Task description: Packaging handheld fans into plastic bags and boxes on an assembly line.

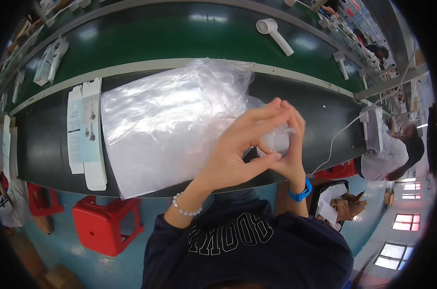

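Observation:
In front of my chest, both hands close around a white rounded item in thin clear plastic point(279, 140). My left hand point(240, 147) curls about it from the left, thumb reaching across the near side. From the right, my right hand point(294, 149) cups it, and the fingertips of both hands meet above. Most of the item is hidden, so its kind cannot be made out. A pile of clear plastic bags point(153, 130) lies left of my hands, its crumpled end just behind them. Flat printed cartons point(94, 139), white and pale blue, lie beyond the pile's left edge.
Across the dark worktop point(319, 115) runs a green conveyor belt point(180, 36) carrying a white handheld fan point(275, 36). A white cable point(338, 132) crosses the worktop's right side. Red stools point(102, 229) stand below the near edge. Another person point(392, 151) sits at the far right.

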`<state>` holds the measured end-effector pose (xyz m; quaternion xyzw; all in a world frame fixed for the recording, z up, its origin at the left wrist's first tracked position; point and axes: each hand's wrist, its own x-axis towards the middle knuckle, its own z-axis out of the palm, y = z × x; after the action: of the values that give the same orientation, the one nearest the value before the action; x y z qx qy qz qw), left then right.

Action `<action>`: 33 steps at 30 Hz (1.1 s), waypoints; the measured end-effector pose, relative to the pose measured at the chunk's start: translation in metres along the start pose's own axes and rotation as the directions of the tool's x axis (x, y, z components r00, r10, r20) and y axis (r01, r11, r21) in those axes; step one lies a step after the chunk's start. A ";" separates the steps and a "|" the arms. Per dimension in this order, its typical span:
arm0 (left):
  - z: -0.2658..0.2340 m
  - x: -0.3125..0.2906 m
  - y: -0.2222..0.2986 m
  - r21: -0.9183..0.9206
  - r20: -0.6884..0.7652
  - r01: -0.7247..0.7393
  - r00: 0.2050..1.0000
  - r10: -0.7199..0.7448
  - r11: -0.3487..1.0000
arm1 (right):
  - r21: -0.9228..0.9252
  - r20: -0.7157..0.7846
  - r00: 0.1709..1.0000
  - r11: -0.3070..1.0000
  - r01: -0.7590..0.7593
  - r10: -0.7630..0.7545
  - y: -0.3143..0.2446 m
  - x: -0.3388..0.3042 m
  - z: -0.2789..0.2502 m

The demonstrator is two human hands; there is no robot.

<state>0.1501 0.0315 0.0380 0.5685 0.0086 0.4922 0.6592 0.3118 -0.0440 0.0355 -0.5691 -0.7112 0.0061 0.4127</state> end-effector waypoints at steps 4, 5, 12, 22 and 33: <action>0.009 -0.003 0.006 -0.059 -0.012 0.125 0.992 -0.126 0.990 | 0.127 -0.085 0.993 0.987 0.094 -0.083 0.025 0.006 0.008; 0.004 -0.004 0.007 0.228 -0.018 -0.021 1.000 0.026 0.973 | 0.185 -0.119 0.993 0.982 0.030 -0.008 0.028 0.015 0.010; -0.009 -0.067 -0.008 0.848 0.173 -0.038 0.963 -0.208 0.529 | -0.040 -0.156 0.985 0.996 -0.078 0.071 0.082 0.119 -0.033; -0.016 -0.096 -0.031 0.961 0.086 -0.055 0.991 -0.105 0.270 | 0.629 0.217 0.938 0.697 -0.346 0.270 0.188 0.258 0.051; -0.016 -0.093 -0.026 0.934 0.032 -0.012 0.998 -0.050 0.358 | 0.079 0.228 0.957 0.976 -0.201 0.178 0.267 0.305 0.106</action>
<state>0.1097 -0.0142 -0.0386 0.8551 0.2743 0.3771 0.2268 0.4601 0.3475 0.0144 -0.6088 -0.6933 0.1447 0.3574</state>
